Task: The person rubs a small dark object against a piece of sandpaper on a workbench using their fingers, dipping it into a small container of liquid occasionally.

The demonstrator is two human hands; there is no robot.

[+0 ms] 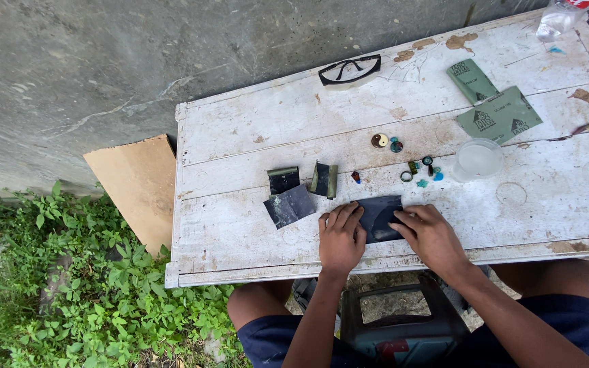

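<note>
A dark, nearly black sheet of sandpaper [380, 217] lies flat near the front edge of a worn white wooden table [240, 225], directly before the person; its surface looks matte and slightly bluish, its edges a little uneven, and both hands cover its sides; the left hand [341, 238] rests palm down on the sheet's left part, fingers together and laid flat, pinning it rather than gripping; the right hand [431, 234] lies on the sheet's right edge with fingers bent and pressed down on it, though whether something small sits under the fingertips cannot be told; to the left, well apart from the hands, lie three more dark sandpaper pieces [289, 204], two of them folded with an olive backing showing; just behind the sheet is a small scatter of coloured stones and rings [417, 170], red, teal, green and a round tan one, none of them between the hands; a clear plastic cup [477, 159] stands beside that scatter to the right; farther back lie two green sandpaper sheets [499, 112], clear safety glasses [350, 70] and, at the far corner, a plastic bottle [560, 17]; the table's paint is flaked and stained, with ring marks; beyond it is a grey concrete wall [69, 68], a piece of cardboard [134, 184] leaning at the table's left, and green weeds [69, 286] on the ground; a dark plastic jerrycan [403, 327] stands between the person's knees.
</note>
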